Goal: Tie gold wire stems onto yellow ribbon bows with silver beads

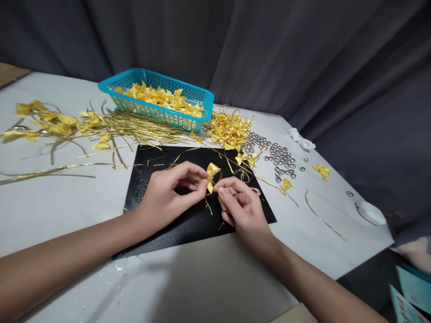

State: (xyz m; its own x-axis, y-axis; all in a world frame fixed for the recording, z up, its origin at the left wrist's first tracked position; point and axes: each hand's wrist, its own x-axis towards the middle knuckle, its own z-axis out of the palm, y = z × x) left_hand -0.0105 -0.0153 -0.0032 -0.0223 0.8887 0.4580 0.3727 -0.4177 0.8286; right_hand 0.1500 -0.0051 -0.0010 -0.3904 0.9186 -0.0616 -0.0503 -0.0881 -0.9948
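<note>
Over the black mat (161, 229), a small yellow ribbon bow (213, 171) is pinched between the thumb and fingers of my left hand (180, 190). Close by on its right, my right hand (240, 202) pinches a thin gold cord (216, 187) that runs to the bow. A loop of the cord shows beside the bow's right side. Where the cord meets the bow is partly hidden by my fingertips. Short gold cord scraps (209, 207) lie on the mat beneath my hands.
A blue basket (205, 101) of yellow bows stands at the back. Before it lies a bundle of gold cords (141, 128); a pile of bows with cords (229, 130) is beside it. Silver beads (281, 159) are scattered rightward. A white rounded object (370, 213) sits near the right edge.
</note>
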